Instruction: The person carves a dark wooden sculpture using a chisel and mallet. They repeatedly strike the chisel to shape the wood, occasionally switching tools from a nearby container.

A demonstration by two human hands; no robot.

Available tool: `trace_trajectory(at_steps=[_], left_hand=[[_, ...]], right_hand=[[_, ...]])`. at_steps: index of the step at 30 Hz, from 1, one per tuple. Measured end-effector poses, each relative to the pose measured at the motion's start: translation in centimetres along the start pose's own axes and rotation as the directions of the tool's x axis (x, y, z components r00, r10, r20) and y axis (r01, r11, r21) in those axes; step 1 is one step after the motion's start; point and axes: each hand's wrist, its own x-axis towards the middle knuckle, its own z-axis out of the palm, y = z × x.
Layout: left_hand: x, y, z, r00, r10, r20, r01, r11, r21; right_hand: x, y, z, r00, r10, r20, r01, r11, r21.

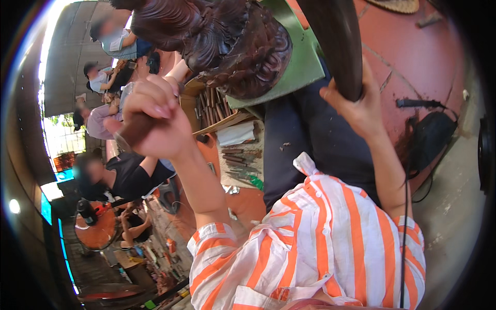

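Observation:
A dark brown carved wooden sculpture [243, 54] with flowing ridges rests on a green board [305, 54] in front of me. Beyond its right side, my right hand [361, 103] is wrapped round the lower end of a smooth, dark, horn-shaped piece [336, 41]. The upper end of that piece runs out of the picture. My left hand [160, 119] is raised left of the sculpture, its fingers closed on a short dark brown block [137, 130]. That hand is smeared by motion, so the block's exact kind does not show.
A wooden box [222, 123] full of thin carving tools stands left of my legs. Several more tools [235, 157] lie beside it near a white paper [235, 134]. A black bag [431, 137] is on the red tiled floor at right. Several people [129, 178] sit at left.

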Motion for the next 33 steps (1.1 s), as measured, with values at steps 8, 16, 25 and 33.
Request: trace_trajectory(at_steps=[8,16,25,33], left_hand=[[1.2,-4.1,-1.4,0.981,-0.189,0.036,0.192,0.978,-0.082],[0.3,-6.3,-2.9,0.985,-0.168,0.029,0.171,0.970,-0.174],[0.0,-8.0,-3.5,0.965,-0.176,-0.192,0.184,0.983,0.024],[-0.7,-8.2,-3.0,0.928,-0.011,-0.373,0.170,0.902,0.396]], right_hand=[[2.2,-6.8,-1.1,0.996,-0.061,0.062,0.064,0.997,-0.052],[2.9,-10.0,0.5,0.911,-0.246,0.331,0.294,0.950,-0.103],[4.6,-12.2,1.9,0.760,-0.459,0.460,0.581,0.797,-0.165],[7.2,-9.2,4.3,0.746,-0.523,0.413,0.657,0.477,-0.584]])
